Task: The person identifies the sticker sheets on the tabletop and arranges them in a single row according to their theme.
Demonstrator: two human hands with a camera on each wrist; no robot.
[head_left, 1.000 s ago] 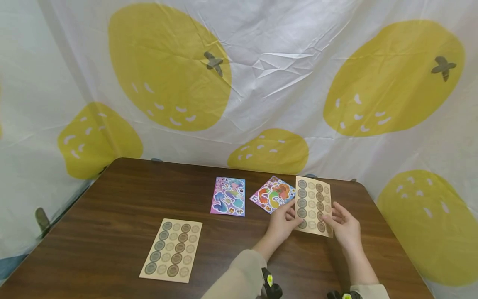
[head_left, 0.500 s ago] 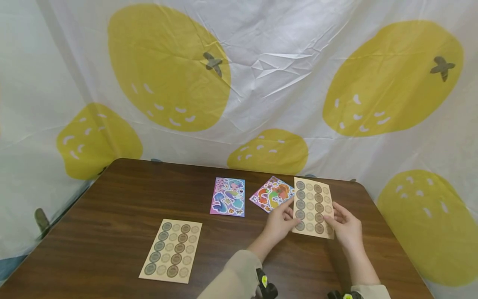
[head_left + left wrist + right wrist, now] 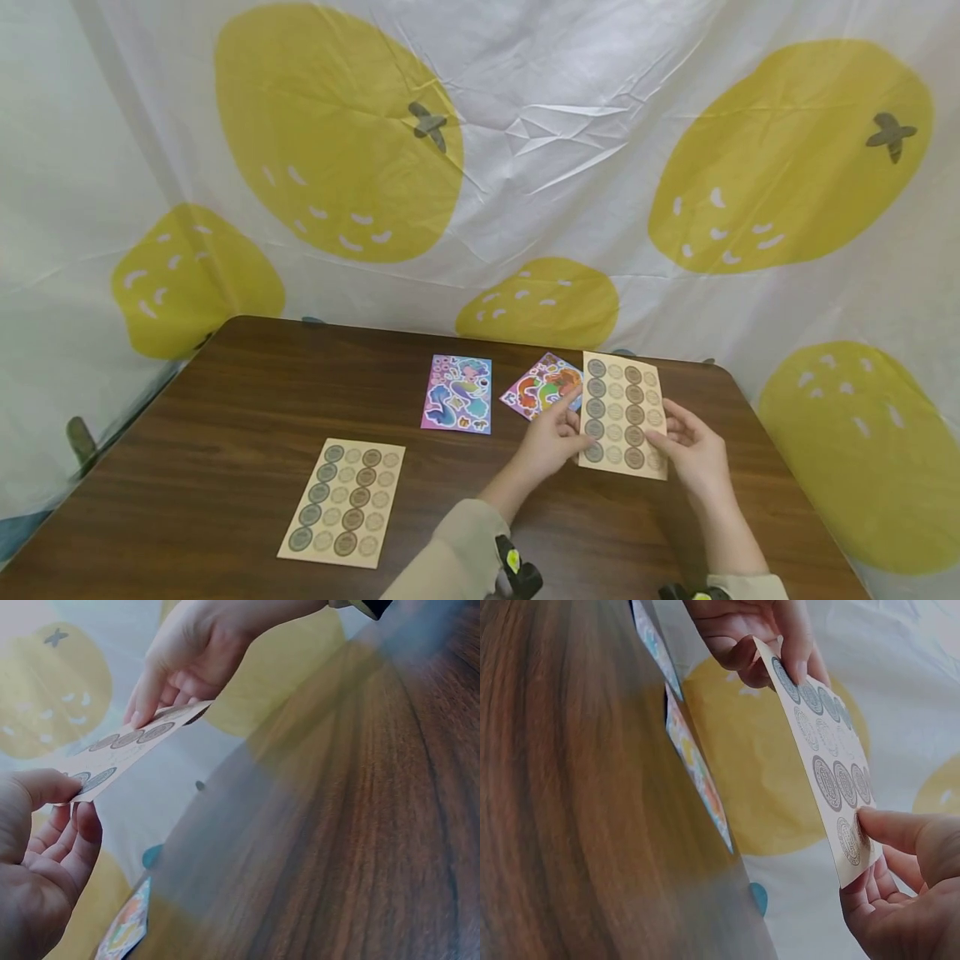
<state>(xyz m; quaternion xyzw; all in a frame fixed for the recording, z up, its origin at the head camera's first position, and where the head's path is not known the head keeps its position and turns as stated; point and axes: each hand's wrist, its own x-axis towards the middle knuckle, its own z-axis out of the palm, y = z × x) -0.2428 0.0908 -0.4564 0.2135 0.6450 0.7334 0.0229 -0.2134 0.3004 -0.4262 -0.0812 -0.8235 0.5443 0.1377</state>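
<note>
Both hands hold up one tan sticker sheet (image 3: 622,414) printed with rows of round seal stickers. At its lower left edge the left hand (image 3: 551,435) pinches it, thumb on the printed face and fingers behind. The right hand (image 3: 696,450) grips the right edge the same way, as the right wrist view shows with the sheet (image 3: 821,750) slightly bowed. Behind the held sheet lies a colourful mermaid sticker sheet (image 3: 538,387), turned at an angle and partly covered. A second tan sheet (image 3: 341,504) of round seals lies flat on the left side of the table.
A blue and pink mermaid sticker sheet (image 3: 457,394) lies near the back middle of the brown wooden table (image 3: 225,433). A white cloth with yellow fruit prints (image 3: 341,133) hangs right behind the table's far edge.
The held sheet has shifted slightly left, and the left hand has moved left with it, covering a bit more of the angled mermaid sheet. The right hand has stayed almost in place.
</note>
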